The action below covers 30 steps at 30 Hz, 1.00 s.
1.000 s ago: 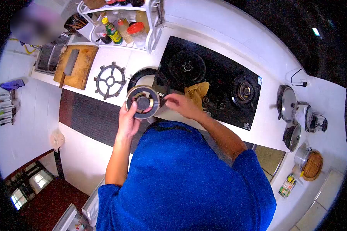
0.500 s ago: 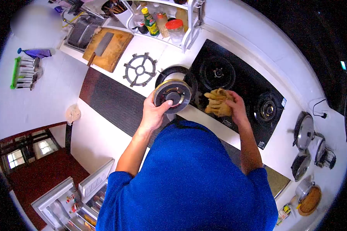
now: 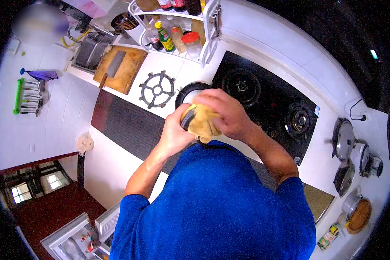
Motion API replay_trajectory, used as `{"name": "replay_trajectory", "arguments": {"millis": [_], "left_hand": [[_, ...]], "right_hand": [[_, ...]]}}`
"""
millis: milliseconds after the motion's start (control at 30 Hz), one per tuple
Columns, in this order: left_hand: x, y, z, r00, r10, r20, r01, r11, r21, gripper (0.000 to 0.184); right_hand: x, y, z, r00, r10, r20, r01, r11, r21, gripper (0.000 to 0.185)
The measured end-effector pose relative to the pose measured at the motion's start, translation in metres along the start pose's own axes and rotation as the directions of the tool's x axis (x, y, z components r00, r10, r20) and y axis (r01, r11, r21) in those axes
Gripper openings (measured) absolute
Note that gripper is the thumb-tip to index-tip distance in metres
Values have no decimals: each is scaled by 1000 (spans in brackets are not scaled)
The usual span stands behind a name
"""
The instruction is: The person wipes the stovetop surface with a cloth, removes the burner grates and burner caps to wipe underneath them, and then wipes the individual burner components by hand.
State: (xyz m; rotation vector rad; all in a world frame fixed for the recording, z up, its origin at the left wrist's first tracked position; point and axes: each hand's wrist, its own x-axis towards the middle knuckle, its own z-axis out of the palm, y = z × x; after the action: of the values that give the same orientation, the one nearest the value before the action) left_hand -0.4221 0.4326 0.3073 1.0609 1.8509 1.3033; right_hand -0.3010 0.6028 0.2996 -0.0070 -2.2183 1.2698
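Note:
My left hand (image 3: 175,132) grips a round gas burner head (image 3: 186,118) by its edge, held up in front of my body. Bunched in my right hand (image 3: 229,113) is a yellow cloth (image 3: 203,122), pressed over the burner's face and hiding most of it. Behind my hands a black ring (image 3: 188,93) lies on the white counter, partly covered by them. To its left rests a pan support (image 3: 157,89) with several prongs. The black gas stove (image 3: 273,104) is to the right, its far burner (image 3: 241,87) without a grate.
A cleaver (image 3: 115,65) lies on a wooden cutting board (image 3: 132,71) beside the sink (image 3: 91,54). A white rack (image 3: 207,45) with bottles and jars stands at the back. Lidded pans (image 3: 344,138) hang at the right. A fridge door (image 3: 69,236) stands open at lower left.
My right hand has moved left from over the stove, bringing the cloth onto the burner head. My left hand has tilted the burner head, so its face no longer shows.

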Motion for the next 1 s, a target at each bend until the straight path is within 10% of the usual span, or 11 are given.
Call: {"name": "replay_trajectory", "arguments": {"millis": [200,367,567,833,1000], "left_hand": [[-1,6,-5,1000,17,-14,-16,999,51,44],[-11,11,-5,984,119,-130,-133,985,-106,40],[-14,-1,6,963,105,-248,-169,952,-256,45],[-10,29,-15,983,174,64,-183,968,174,38],[-19,33,-14,955,280,-101,-262,951,164,40]], "right_hand": [[20,-12,1,934,-249,257,314,913,-260,47],[-7,3,10,963,-174,-207,173,985,-25,43],[-22,-4,26,925,51,-375,-13,995,103,41],[25,-33,-4,871,-456,185,491,823,-286,44],[23,-30,-2,901,-433,-37,426,896,-127,41]]}}
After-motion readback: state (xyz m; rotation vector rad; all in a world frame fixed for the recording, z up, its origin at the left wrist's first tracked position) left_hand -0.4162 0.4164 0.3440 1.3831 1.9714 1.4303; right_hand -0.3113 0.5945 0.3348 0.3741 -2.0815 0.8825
